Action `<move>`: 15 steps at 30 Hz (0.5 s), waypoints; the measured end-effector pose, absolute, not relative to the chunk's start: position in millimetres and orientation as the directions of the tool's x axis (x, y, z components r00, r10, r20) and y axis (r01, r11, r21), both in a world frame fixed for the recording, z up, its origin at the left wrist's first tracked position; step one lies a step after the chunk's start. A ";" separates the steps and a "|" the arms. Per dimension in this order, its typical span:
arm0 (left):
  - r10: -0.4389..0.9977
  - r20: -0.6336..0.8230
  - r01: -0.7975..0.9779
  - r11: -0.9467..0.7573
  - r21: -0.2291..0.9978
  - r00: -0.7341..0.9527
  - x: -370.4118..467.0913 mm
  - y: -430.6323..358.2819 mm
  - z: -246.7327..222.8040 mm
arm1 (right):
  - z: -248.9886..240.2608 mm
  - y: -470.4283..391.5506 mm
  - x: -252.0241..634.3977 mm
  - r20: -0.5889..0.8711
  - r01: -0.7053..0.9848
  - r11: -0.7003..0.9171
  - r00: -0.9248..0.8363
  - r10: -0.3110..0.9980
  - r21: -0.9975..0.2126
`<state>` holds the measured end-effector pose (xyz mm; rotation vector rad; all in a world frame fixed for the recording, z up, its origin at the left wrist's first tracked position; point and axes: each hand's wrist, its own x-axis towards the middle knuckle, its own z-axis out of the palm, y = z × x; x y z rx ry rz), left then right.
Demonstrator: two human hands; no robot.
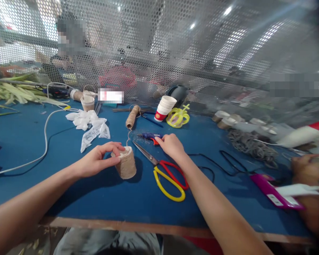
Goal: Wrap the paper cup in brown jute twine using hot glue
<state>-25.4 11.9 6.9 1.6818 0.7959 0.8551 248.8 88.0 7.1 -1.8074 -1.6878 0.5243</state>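
Observation:
A twine-wrapped cup (127,167) stands on the blue table, tilted a little. My left hand (97,159) grips its rim, with fingers over the white edge. Beyond the scissors, my right hand (172,146) is closed on the handle end of a blue glue gun (151,136) that lies on the table with its nozzle to the left. Large scissors (154,161) with one red and one yellow handle loop lie between my hands, blades slightly apart. From the cup a strand of twine runs up to a twine roll (133,117).
White crumpled cloth (90,124), a stack of paper cups (165,108) and a yellow woven crown shape (178,118) stand farther back. At right are grey cord (251,147), a magenta power strip (273,193) and another person's hand (307,170). A perforated metal screen borders the back.

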 end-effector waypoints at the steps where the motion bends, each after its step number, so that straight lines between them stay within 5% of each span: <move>1: 0.832 0.160 0.096 -0.247 0.964 0.532 -26.1 11.5 7.7 | 12.0 84.1 244.7 0.150 0.761 0.037 0.080 0.985 -0.648; 4: 0.807 0.169 0.089 -0.264 0.960 0.567 -28.4 10.0 12.0 | 30.4 67.4 224.1 0.196 0.739 0.213 -0.112 0.974 -0.639; 7: 0.768 0.146 0.084 -0.252 0.964 0.623 -30.2 9.1 17.6 | 47.7 52.1 198.6 0.145 0.539 0.414 -0.472 0.870 -0.734; 15: 0.707 0.082 0.056 -0.170 0.984 0.703 -33.5 10.9 24.1 | 60.3 45.2 172.6 -0.056 0.525 0.411 -0.664 0.746 -0.746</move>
